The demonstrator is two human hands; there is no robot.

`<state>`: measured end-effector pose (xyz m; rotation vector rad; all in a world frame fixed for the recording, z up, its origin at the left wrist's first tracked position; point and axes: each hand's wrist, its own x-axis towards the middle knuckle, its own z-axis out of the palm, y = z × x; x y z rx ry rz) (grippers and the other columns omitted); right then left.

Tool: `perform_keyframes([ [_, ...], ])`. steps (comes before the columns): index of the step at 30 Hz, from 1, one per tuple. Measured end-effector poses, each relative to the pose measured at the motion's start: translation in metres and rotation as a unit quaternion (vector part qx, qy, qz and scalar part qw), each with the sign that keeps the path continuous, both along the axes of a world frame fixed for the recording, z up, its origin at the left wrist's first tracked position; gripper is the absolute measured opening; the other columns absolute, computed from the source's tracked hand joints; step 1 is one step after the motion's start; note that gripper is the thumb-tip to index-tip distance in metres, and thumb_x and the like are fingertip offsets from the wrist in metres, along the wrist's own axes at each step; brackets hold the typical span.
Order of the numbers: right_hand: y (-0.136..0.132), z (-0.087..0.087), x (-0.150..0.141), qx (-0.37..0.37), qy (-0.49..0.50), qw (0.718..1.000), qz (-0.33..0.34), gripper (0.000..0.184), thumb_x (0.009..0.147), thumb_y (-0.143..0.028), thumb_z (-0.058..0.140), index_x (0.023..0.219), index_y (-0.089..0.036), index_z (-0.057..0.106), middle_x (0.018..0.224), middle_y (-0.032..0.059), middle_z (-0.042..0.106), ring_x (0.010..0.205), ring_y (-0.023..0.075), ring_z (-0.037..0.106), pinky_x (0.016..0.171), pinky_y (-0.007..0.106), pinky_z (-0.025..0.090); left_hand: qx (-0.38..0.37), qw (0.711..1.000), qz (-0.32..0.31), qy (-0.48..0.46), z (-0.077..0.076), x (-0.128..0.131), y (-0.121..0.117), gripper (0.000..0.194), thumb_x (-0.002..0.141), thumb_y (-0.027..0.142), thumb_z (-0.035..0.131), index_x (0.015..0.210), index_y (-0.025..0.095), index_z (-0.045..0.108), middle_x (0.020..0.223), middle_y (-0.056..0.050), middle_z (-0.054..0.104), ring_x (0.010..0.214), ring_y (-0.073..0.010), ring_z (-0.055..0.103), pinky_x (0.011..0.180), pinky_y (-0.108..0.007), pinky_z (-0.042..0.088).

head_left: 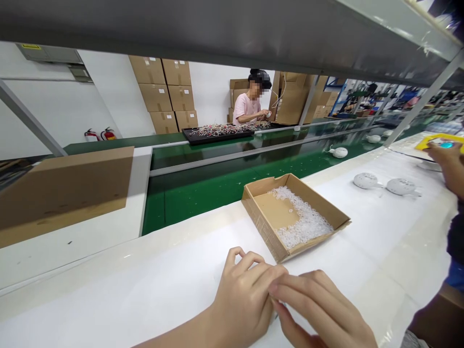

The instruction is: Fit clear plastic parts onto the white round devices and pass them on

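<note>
Over the white worktop point(174, 270), my left hand point(242, 295) is closed with its fingers curled, back of the hand toward me. My right hand point(319, 309) meets it, thumb and fingers pinched together at the left hand's fingers. Whatever they hold between them is mostly hidden; only a small dark edge shows below the pinch. Just beyond both hands stands a shallow cardboard box point(261, 222) with many small clear plastic rings point(304, 224) heaped along its right side.
Two white rounded devices point(366, 181) lie to the right, near a co-worker's hand point(449, 159) at a yellow object point(435, 140). Behind runs a green conveyor point(203, 193) carrying similar devices. Across it, a person point(250, 104) works beside a black tray point(217, 137) of wired parts. A shelf point(217, 29) hangs overhead.
</note>
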<state>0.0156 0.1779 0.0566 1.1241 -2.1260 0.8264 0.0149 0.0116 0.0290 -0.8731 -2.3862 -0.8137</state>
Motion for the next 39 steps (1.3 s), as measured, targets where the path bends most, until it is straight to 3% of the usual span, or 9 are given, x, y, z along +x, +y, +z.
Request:
perform_keyframes([
  [5, -0.001, -0.028, -0.003, -0.107, -0.161, 0.981, 0.008, 0.022, 0.084, -0.009, 0.06, 0.096, -0.027, 0.062, 0.095, 0.0021, 0.069, 0.086, 0.015, 0.068, 0.072, 0.022, 0.057, 0.005, 0.999, -0.003, -0.034, -0.003, 0.004, 0.003, 0.023, 0.082, 0.01, 0.042, 0.099, 0.017, 0.055, 0.097, -0.008, 0.072, 0.081, -0.0242, 0.06, 0.077, -0.043, 0.039],
  [8, -0.002, -0.04, 0.002, -0.137, -0.211, 0.967, -0.042, 0.018, 0.085, -0.014, 0.059, 0.094, -0.029, 0.063, 0.105, 0.0018, 0.065, 0.099, 0.0147, 0.066, 0.083, 0.021, 0.053, 0.014, 0.997, -0.001, -0.078, -0.007, 0.007, 0.007, 0.015, 0.085, 0.014, 0.045, 0.097, 0.019, 0.054, 0.093, -0.007, 0.071, 0.086, -0.0252, 0.064, 0.09, -0.05, 0.043],
  [11, -0.008, -0.043, 0.01, -0.18, -0.274, 0.939, -0.099, 0.011, 0.087, -0.02, 0.056, 0.091, -0.029, 0.06, 0.109, 0.0012, 0.065, 0.106, 0.0157, 0.064, 0.089, 0.023, 0.049, 0.027, 0.995, -0.003, -0.098, -0.012, 0.009, 0.01, 0.022, 0.085, 0.014, 0.045, 0.105, 0.021, 0.051, 0.098, -0.006, 0.071, 0.089, -0.0239, 0.068, 0.104, -0.057, 0.038],
  [13, -0.015, -0.04, 0.016, -0.204, -0.306, 0.921, -0.129, 0.008, 0.087, -0.022, 0.054, 0.09, -0.029, 0.055, 0.108, 0.0001, 0.067, 0.104, 0.016, 0.064, 0.088, 0.024, 0.049, 0.035, 0.995, 0.007, -0.098, -0.016, 0.01, 0.012, 0.022, 0.086, 0.015, 0.046, 0.106, 0.022, 0.05, 0.096, -0.005, 0.07, 0.087, -0.0239, 0.069, 0.102, -0.057, 0.043],
  [17, -0.024, -0.034, 0.024, -0.217, -0.329, 0.905, -0.16, 0.004, 0.088, -0.027, 0.053, 0.091, -0.03, 0.053, 0.108, -0.0014, 0.07, 0.102, 0.0156, 0.065, 0.085, 0.024, 0.051, 0.054, 0.991, 0.017, -0.121, -0.016, 0.011, 0.012, 0.013, 0.09, 0.021, 0.047, 0.102, 0.022, 0.051, 0.094, -0.006, 0.068, 0.085, -0.0256, 0.067, 0.08, -0.044, 0.055],
  [21, -0.016, -0.035, 0.022, -0.198, -0.335, 0.91, -0.143, 0.002, 0.091, -0.028, 0.053, 0.09, -0.03, 0.054, 0.109, -0.0021, 0.071, 0.098, 0.0148, 0.067, 0.081, 0.023, 0.052, 0.064, 0.985, -0.002, -0.158, -0.012, 0.009, 0.01, 0.016, 0.094, 0.02, 0.042, 0.106, 0.022, 0.052, 0.101, -0.007, 0.067, 0.091, -0.0247, 0.065, 0.077, -0.04, 0.055],
  [25, -0.003, -0.042, 0.019, -0.169, -0.329, 0.925, -0.09, 0.009, 0.093, -0.026, 0.053, 0.098, -0.031, 0.058, 0.114, -0.0005, 0.07, 0.106, 0.017, 0.067, 0.083, 0.024, 0.054, 0.053, 0.985, -0.01, -0.164, -0.012, 0.009, 0.008, 0.014, 0.093, 0.02, 0.039, 0.1, 0.021, 0.051, 0.1, -0.009, 0.065, 0.092, -0.0258, 0.063, 0.076, -0.04, 0.055],
  [33, 0.002, -0.048, 0.015, -0.159, -0.313, 0.934, -0.059, 0.021, 0.091, -0.017, 0.049, 0.104, -0.033, 0.055, 0.117, -0.0007, 0.066, 0.111, 0.0133, 0.063, 0.087, 0.019, 0.052, 0.056, 0.992, -0.014, -0.115, -0.019, 0.009, 0.01, 0.013, 0.092, 0.016, 0.043, 0.104, 0.021, 0.048, 0.104, -0.01, 0.064, 0.096, -0.0264, 0.062, 0.076, -0.04, 0.056],
  [39, 0.018, -0.044, 0.005, -0.096, -0.315, 0.944, -0.008, 0.04, 0.088, -0.014, 0.056, 0.121, -0.037, 0.051, 0.111, -0.0042, 0.067, 0.102, 0.0109, 0.066, 0.088, 0.016, 0.053, 0.052, 0.992, -0.024, -0.116, -0.016, 0.009, 0.009, 0.03, 0.087, 0.011, 0.051, 0.115, 0.023, 0.047, 0.107, -0.008, 0.065, 0.096, -0.0258, 0.062, 0.078, -0.039, 0.057],
])
